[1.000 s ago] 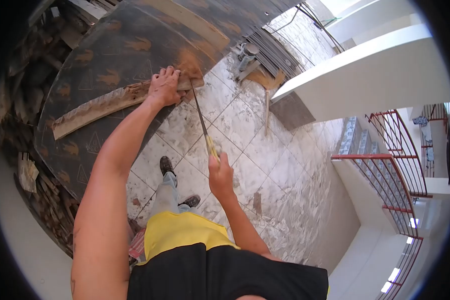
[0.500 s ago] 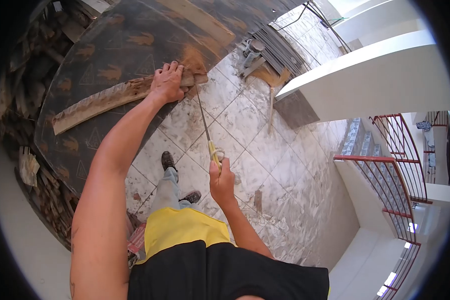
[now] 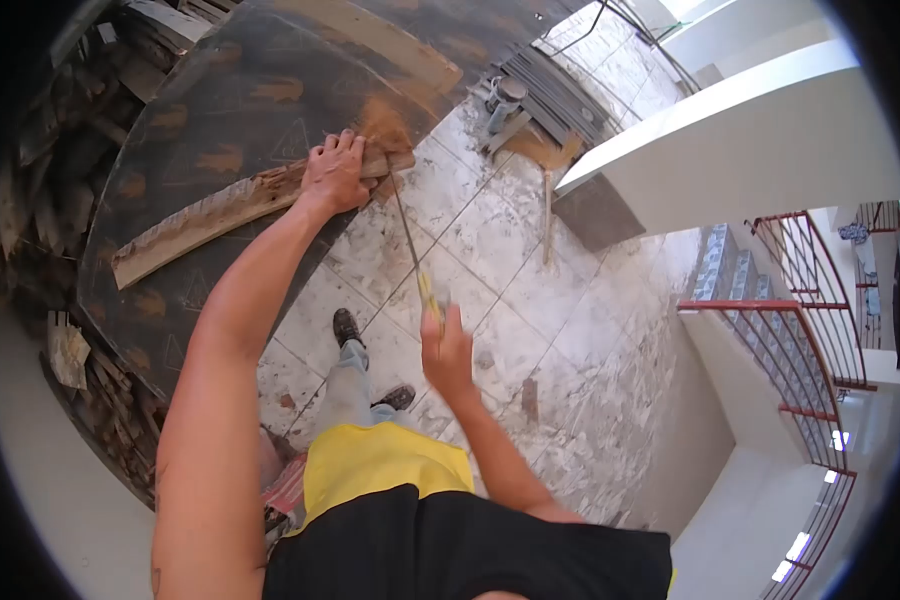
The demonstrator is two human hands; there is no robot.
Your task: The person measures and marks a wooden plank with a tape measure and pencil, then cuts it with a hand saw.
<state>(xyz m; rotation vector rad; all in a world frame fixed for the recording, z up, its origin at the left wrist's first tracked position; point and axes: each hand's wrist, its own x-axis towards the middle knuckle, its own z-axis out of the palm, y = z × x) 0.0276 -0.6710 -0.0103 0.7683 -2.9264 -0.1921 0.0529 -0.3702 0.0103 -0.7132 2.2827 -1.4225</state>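
Observation:
My left hand (image 3: pixel 336 175) presses down on a rough, curved wooden piece (image 3: pixel 210 217) that lies on a dark printed board (image 3: pixel 205 120), its fingers wrapped over the wood near the right end. My right hand (image 3: pixel 447 350) is closed round the yellow handle of a handsaw (image 3: pixel 410 235). The thin blade runs up from the handle and meets the wood just right of my left hand, at the board's edge. Orange-brown sawdust (image 3: pixel 385 122) lies on the board beyond the cut.
Scrap wood (image 3: pixel 60 190) is piled at the left. Another plank (image 3: pixel 390 45) lies across the board. Beyond the edge are a can (image 3: pixel 510 92), grey strips (image 3: pixel 555 95) and a dusty tiled floor (image 3: pixel 510 270). A low wall (image 3: pixel 730 150) and red railing (image 3: pixel 740 304) stand right.
My right hand and the saw handle have shifted slightly, with some blur at the handle. My left hand stays on the wood, and the whole view has tilted a little.

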